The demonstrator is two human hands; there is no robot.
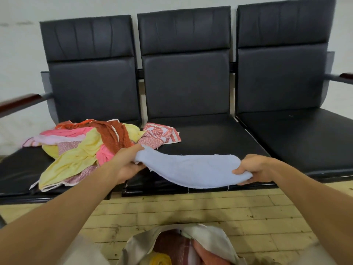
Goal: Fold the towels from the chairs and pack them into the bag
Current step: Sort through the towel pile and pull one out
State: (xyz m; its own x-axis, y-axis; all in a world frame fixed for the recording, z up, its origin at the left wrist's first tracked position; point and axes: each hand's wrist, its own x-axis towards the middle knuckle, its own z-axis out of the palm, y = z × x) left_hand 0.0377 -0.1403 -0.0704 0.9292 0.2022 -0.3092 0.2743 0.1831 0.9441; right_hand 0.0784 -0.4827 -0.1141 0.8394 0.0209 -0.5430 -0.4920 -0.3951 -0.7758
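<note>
Light blue towel (pixel 193 172) sags between your hands just above the front of the middle seat (pixel 206 138) in a row of three black chairs. Your left grip (pixel 128 166) is clenched on one end and your right grip (pixel 254 170) pinches the other, thumb on top. The towel looks doubled along its length, so the fold appears to be midway. On the left seat lies a heap of unfolded towels (pixel 82 148) in yellow, pink and rust, with a red patterned towel (pixel 162 134) spilling onto the middle seat. The open bag (pixel 210 236) sits on the tiled floor (pixel 191 211) directly below you, a yellow roll (pixel 160 260) and dark red cloth inside it. Next, you will likely need to bring the two ends together, keep the edges lined up, then lower the bundle into the bag.
</note>
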